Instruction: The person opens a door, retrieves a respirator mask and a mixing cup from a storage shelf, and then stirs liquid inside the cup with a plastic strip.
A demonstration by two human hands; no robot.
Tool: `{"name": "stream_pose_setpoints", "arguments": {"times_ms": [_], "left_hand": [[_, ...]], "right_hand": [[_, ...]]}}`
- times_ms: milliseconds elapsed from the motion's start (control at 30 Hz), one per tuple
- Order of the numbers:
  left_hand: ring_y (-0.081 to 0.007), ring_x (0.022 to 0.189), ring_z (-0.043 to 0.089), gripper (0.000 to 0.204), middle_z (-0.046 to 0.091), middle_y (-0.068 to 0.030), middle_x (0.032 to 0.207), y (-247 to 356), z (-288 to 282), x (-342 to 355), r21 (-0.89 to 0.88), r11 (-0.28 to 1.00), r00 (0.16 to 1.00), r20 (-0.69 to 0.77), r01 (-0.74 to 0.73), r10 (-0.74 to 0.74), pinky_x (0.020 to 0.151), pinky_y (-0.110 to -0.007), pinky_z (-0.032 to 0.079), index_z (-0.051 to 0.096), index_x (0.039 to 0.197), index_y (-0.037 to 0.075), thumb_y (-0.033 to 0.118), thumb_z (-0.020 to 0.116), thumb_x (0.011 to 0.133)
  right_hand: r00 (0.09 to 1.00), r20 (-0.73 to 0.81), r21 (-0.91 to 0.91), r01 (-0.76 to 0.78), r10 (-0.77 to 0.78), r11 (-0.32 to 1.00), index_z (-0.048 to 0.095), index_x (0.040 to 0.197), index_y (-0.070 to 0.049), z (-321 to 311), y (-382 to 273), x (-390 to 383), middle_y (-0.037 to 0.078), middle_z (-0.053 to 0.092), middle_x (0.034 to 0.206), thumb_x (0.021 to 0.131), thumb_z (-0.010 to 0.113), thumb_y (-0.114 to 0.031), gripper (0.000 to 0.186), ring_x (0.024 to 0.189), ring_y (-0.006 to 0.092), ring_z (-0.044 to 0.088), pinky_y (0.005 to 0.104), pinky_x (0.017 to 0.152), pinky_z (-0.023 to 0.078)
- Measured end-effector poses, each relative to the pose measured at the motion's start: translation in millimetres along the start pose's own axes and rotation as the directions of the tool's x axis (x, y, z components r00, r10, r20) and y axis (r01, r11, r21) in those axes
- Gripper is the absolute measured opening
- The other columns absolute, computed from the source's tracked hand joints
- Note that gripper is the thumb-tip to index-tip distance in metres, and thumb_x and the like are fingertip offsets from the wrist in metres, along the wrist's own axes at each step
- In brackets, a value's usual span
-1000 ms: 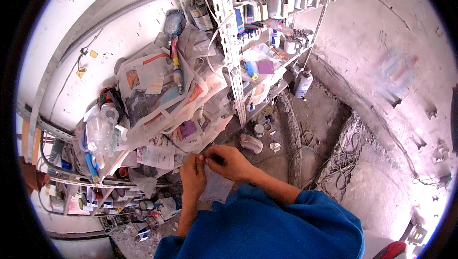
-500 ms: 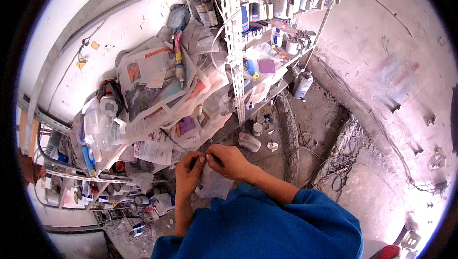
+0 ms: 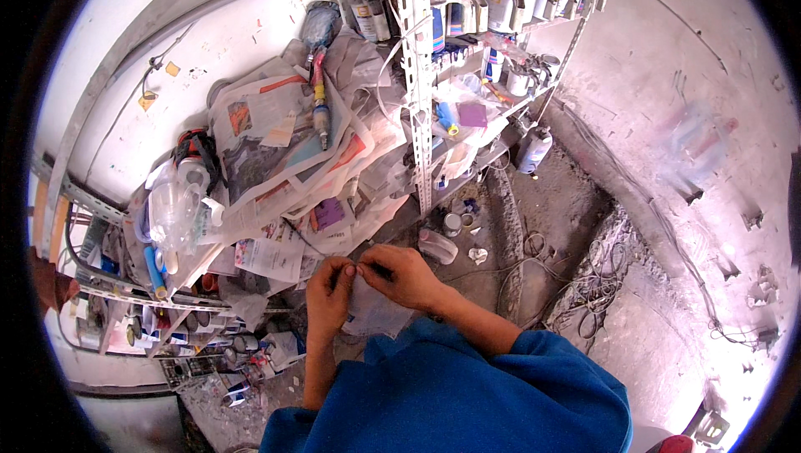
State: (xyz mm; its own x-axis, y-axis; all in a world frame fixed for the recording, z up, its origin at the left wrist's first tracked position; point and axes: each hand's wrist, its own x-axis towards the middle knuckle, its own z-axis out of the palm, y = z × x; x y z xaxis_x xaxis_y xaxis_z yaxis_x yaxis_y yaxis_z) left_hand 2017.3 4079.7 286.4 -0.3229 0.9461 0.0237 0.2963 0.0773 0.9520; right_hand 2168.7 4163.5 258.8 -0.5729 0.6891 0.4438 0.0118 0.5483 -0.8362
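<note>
Close together in front of my blue top, both hands pinch the upper edge of a thin, translucent sheet or bag (image 3: pixel 373 313); I cannot tell which. The sheet hangs below the fingers, partly covered by my right forearm and the top. My left hand (image 3: pixel 330 288) has its thumb pressed to the fingertips. Curled inward, my right hand (image 3: pixel 400 275) meets it at the fingertips. Just beyond them lies the newspaper-covered bench (image 3: pixel 271 259), with a purple pad (image 3: pixel 328 213) on the paper.
A metal shelf post (image 3: pixel 415 78) rises ahead, beside racks of paint cans (image 3: pixel 501 11). A tool with a yellow grip (image 3: pixel 320 103) lies on the newspapers. Clear plastic cups (image 3: pixel 173 207) stand left. Cables (image 3: pixel 594 303) and an open tin (image 3: pixel 452 223) lie on the floor.
The view has shifted slightly, and my hands sit a little higher in it. Their pinch on the translucent sheet looks the same.
</note>
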Motion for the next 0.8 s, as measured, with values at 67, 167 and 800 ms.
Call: {"name": "stream_pose_setpoints", "arguments": {"times_ms": [67,167,800], "left_hand": [[-0.0084,0.076,0.051,0.017,0.059,-0.0011,0.082,-2.6,-3.4,0.5,-0.007,1.000,1.000,0.007,0.013,-0.013,0.069,-0.023,0.041,0.061,0.094,0.000,0.017,0.059,0.096],[-0.0083,0.078,0.051,0.018,0.060,-0.0015,0.083,-10.7,-6.9,0.4,-0.010,0.999,0.999,0.006,-0.038,0.038,0.071,-0.023,0.042,0.061,0.096,0.000,0.018,0.059,0.096],[-0.0063,0.070,0.044,0.027,0.053,0.0037,0.074,-20.0,-15.5,-5.8,-0.066,0.992,0.994,-0.004,0.106,-0.106,0.061,-0.023,0.035,0.063,0.088,-0.002,0.025,0.062,0.095]], "right_hand": [[1.000,0.012,0.003,-0.016,0.016,1.000,0.063,0.092,-0.004,0.4,0.8,0.9,0.015,0.062,0.082,0.085,0.064,-0.016,0.014,0.078,0.0359,0.062,0.0423,0.068,0.050],[0.999,0.046,-0.003,-0.010,0.010,1.000,0.064,0.094,-0.004,0.9,0.3,0.1,0.015,0.063,0.084,0.085,0.064,-0.015,0.014,0.079,0.0355,0.062,0.0423,0.069,0.051],[0.997,0.055,-0.124,0.066,-0.059,0.990,0.063,0.095,-0.004,7.5,-7.6,-3.0,0.013,0.062,0.083,0.086,0.066,-0.013,0.013,0.075,0.0316,0.062,0.0394,0.064,0.050]]}}
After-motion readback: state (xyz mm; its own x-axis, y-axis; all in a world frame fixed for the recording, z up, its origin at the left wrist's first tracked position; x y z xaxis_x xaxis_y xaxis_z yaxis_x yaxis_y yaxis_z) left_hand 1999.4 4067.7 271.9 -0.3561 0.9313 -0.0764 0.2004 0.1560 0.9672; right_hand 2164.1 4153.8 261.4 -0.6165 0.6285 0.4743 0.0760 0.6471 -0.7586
